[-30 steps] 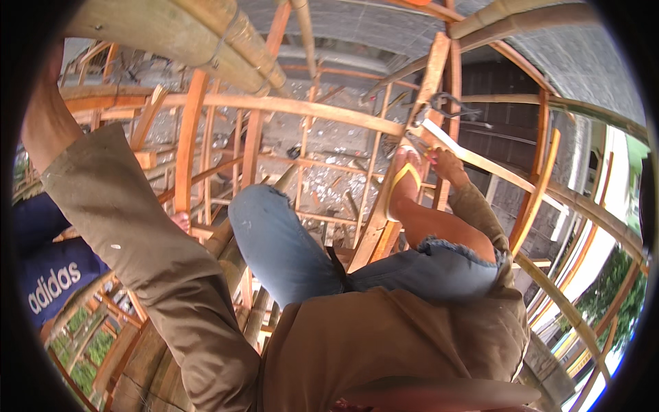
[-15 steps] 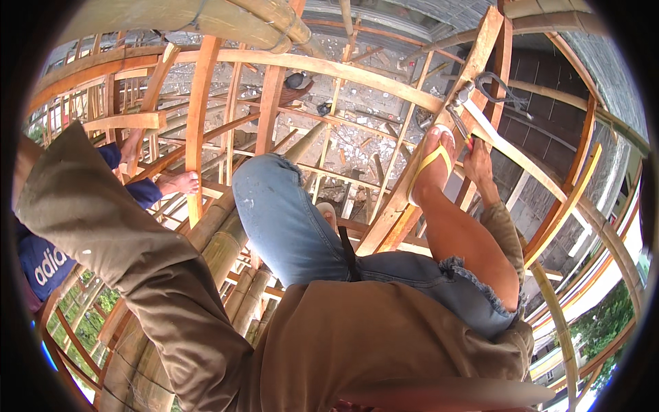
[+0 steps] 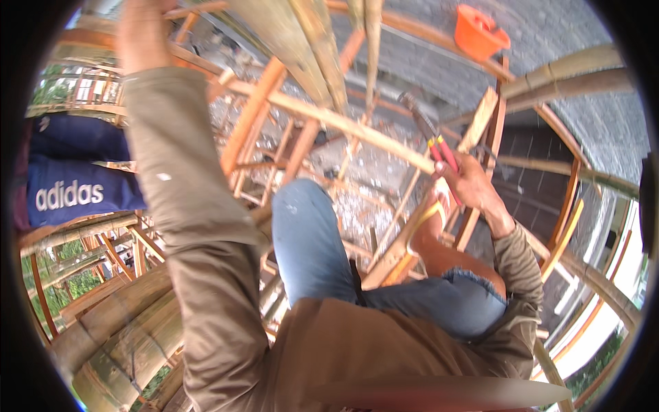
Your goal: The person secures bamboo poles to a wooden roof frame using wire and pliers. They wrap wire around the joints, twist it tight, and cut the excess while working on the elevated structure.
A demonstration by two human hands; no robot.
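Note:
I am up on a wooden and bamboo scaffold frame, looking down past my own legs in blue jeans. My right hand (image 3: pixel 473 184) is closed around red-handled pliers (image 3: pixel 434 143), whose dark jaws point up toward a slanting wooden pole (image 3: pixel 343 123). My left hand (image 3: pixel 141 31) is raised high at the upper left, gripping a bamboo pole (image 3: pixel 288 51) near the picture's top edge; its fingers are partly cut off by the rim.
An orange bucket (image 3: pixel 480 33) hangs at the upper right against a grey block wall. Another person in dark blue clothing (image 3: pixel 75 172) stands at the left. Orange-brown wooden rails cross everywhere below, with rubble-covered ground far beneath.
My head has turned, shifting the view. My left arm has risen to the upper bamboo pole. My right hand with the pliers has come into plain view by my foot.

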